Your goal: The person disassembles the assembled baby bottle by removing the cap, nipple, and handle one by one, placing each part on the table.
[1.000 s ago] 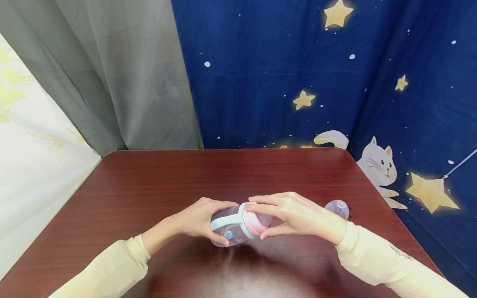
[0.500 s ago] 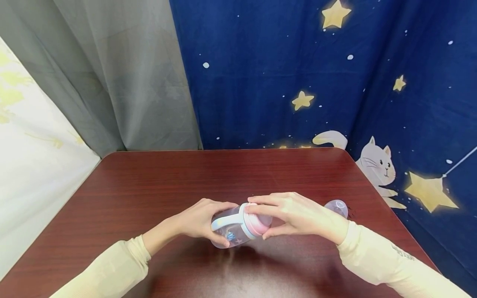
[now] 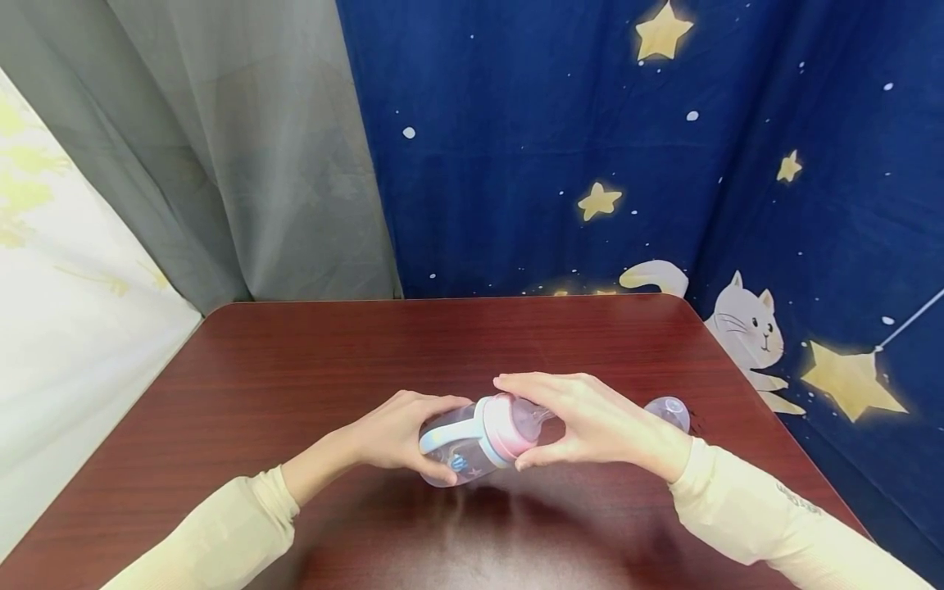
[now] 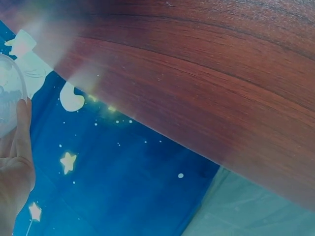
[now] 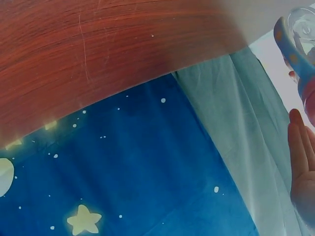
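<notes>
A clear baby bottle (image 3: 457, 451) with a pale blue handle, pink collar (image 3: 509, 430) and clear teat lies tilted above the table, its teat toward the right. My left hand (image 3: 398, 434) grips the bottle's body, thumb in front and fingers behind. Around the collar my right hand (image 3: 590, 422) is spread, its fingers straight and raised above, the thumb near the lower edge. In the right wrist view, the right fingers (image 5: 298, 142) stand beside the pink collar. The left wrist view shows part of the left hand (image 4: 15, 177) and the clear bottle (image 4: 10, 93).
A clear domed cap (image 3: 668, 412) rests on the table behind my right wrist. The dark red wooden table (image 3: 354, 344) reaches back to grey (image 3: 295, 164) and blue starry curtains (image 3: 516, 147).
My right fingers have lifted off the top of the pink collar and straightened, so more of the collar and teat shows. The left hand keeps its grip on the bottle.
</notes>
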Demonstrator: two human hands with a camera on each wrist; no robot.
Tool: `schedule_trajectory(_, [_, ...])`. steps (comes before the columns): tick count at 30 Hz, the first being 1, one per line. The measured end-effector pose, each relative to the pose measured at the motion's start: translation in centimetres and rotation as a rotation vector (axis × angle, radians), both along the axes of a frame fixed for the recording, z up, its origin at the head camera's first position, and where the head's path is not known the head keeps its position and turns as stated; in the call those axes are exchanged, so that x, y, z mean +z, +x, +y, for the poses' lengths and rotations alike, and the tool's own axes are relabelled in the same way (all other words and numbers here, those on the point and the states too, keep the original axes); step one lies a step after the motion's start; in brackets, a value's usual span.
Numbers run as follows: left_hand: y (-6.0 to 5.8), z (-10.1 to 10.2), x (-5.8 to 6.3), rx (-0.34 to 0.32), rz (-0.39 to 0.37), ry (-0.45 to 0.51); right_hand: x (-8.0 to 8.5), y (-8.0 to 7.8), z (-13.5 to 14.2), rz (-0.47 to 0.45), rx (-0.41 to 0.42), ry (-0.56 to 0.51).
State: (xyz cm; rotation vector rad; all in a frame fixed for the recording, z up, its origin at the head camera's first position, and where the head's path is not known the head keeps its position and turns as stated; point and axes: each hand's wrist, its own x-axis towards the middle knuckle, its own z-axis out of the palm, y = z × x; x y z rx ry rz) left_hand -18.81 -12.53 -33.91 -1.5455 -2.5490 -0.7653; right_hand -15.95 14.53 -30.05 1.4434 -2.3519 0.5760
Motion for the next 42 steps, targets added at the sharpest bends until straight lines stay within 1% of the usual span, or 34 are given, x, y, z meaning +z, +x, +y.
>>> schedule_trajectory(2, [-0.02,0.04,-0.01,0.0,0.002,0.0,0.02,0.02,-0.01,0.012,-0.008,0.004])
schedule_trajectory(8, [-0.01,0.1,-0.1,0.0,-0.013,-0.002,0.04,-0.03,-0.1,0.042,0.01,0.009])
schedule_trajectory(11, [0.01,0.1,-0.07,0.002,-0.02,-0.006,0.01,-0.11,-0.15,0.037,0.024,0.009])
schedule_trajectory(16, [0.04,0.08,-0.19,0.003,-0.004,-0.003,-0.11,-0.23,-0.18,0.027,0.055,0.01])
schedule_trajectory(20, [0.08,0.05,-0.23,0.012,-0.014,-0.018,-0.18,-0.24,-0.22,0.035,0.075,0.015])
schedule_trajectory(27, [0.13,0.01,-0.17,0.006,-0.025,-0.033,-0.09,-0.09,-0.13,0.04,0.103,0.05])
schedule_trajectory(36, [0.21,0.01,-0.08,0.01,-0.031,-0.041,-0.09,-0.05,0.14,0.073,0.141,0.098])
schedule_trajectory(42, [0.19,-0.02,-0.16,0.012,-0.033,-0.045,-0.08,-0.04,0.25,0.061,0.165,0.113])
